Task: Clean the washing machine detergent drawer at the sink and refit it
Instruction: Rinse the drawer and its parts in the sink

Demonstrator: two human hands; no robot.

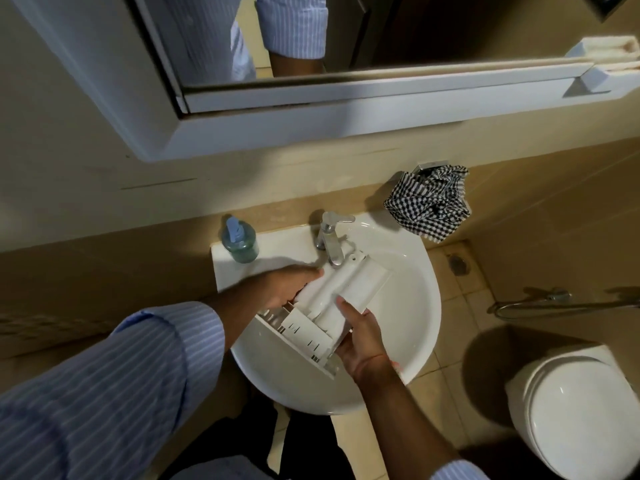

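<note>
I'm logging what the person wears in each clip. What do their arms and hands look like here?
Both hands, the left hand and the right hand, are bare: no gloves, and no rings or watch that I can make out. The left sleeve is a light blue shirt with fine white stripes, pushed up the forearm. The right sleeve matches, seen only at the frame's bottom edge.

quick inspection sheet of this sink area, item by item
surface: white sink, no running water visible
job's things: detergent drawer held over the basin under the tap
clutter: soap bottle on the sink's back left corner
grippers: left hand and right hand both hold the drawer
cables: nothing seen
surroundings: checked cloth hanging on the wall, mirror, toilet
</note>
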